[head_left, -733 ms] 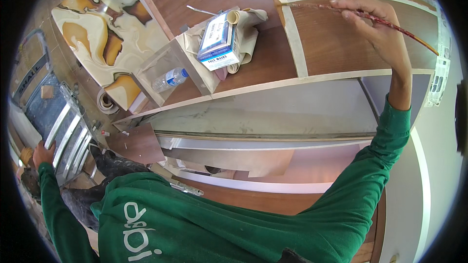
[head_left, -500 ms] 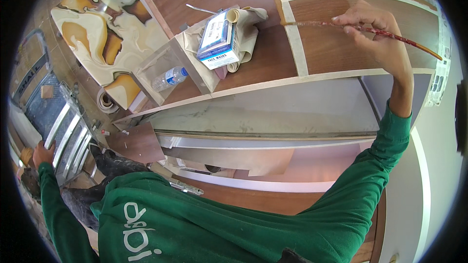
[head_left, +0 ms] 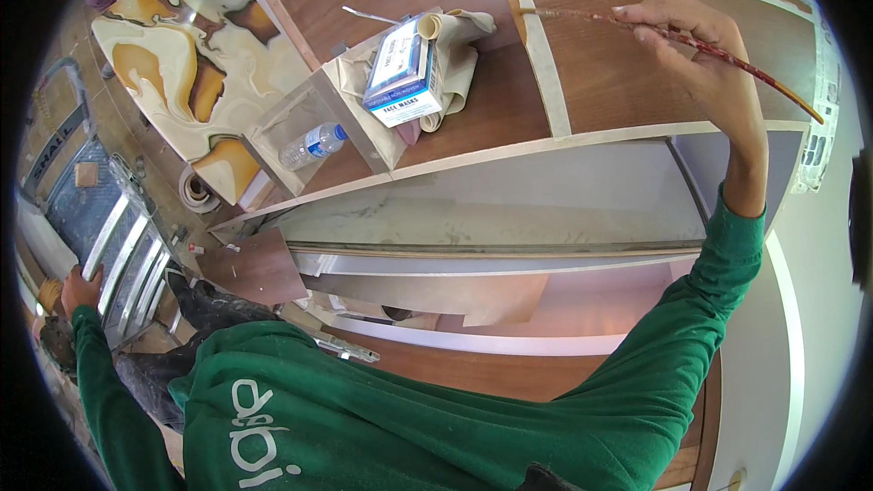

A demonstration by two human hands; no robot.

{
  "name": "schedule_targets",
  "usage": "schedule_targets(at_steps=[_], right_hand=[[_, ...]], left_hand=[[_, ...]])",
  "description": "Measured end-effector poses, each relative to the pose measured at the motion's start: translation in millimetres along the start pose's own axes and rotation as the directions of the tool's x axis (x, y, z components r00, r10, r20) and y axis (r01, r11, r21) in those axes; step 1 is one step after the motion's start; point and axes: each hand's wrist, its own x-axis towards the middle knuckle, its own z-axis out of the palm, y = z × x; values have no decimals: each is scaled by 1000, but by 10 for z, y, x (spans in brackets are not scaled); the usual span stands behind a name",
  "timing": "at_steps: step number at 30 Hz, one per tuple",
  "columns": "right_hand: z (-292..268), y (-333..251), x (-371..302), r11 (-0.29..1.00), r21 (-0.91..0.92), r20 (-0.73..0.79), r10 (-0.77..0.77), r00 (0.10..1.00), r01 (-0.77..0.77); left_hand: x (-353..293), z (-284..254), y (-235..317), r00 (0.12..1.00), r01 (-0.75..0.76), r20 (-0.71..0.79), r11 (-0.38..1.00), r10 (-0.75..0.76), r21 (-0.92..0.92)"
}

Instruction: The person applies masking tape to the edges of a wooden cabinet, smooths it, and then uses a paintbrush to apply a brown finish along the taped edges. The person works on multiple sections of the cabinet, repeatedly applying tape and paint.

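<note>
My right hand (head_left: 700, 44) is raised at the upper right, its fingers pinching a thin paintbrush (head_left: 762, 78) with a red, paint-stained handle. The brush's tip points left and meets the brown edge strip (head_left: 515, 9) at the corner of a wooden panel (head_left: 618, 64). Pale masking tape (head_left: 548, 73) borders that panel. Low on the left, my left hand (head_left: 82, 291) is closed at the rail of a metal stepladder (head_left: 123, 236); some of its fingers are hidden.
On the wooden unit stand a face mask box (head_left: 405, 109) beside rolled paper (head_left: 462, 55) and a plastic water bottle (head_left: 314, 145) lying in a compartment. A marble-patterned panel (head_left: 195, 64) is at the upper left. A tape roll (head_left: 195, 189) lies below it. Glass (head_left: 509, 191) spans the middle.
My right hand and the paintbrush have moved slightly up; the tip went from the tape's inner part up to the brown corner edge. My left hand stays at the stepladder.
</note>
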Motion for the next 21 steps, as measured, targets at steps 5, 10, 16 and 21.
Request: schedule_targets(at_steps=[5,10,16,21], right_hand=[[-57,9,-16,1000,-11,89,-2,996,3],[-11,54,64,998,-39,-2,-46,999,46],[0,47,24,998,-44,-11,-46,999,45],[11,-1,-36,1000,-23,45,20,999,-19]], left_hand=[[48,85,-43,1000,-17,-19,1000,17,-12],[-6,108,-96,999,-11,-45,1000,11,3],[17,81,-46,1000,-18,-19,1000,18,5],[-45,-233,121,993,2,120,999,-7,35]])
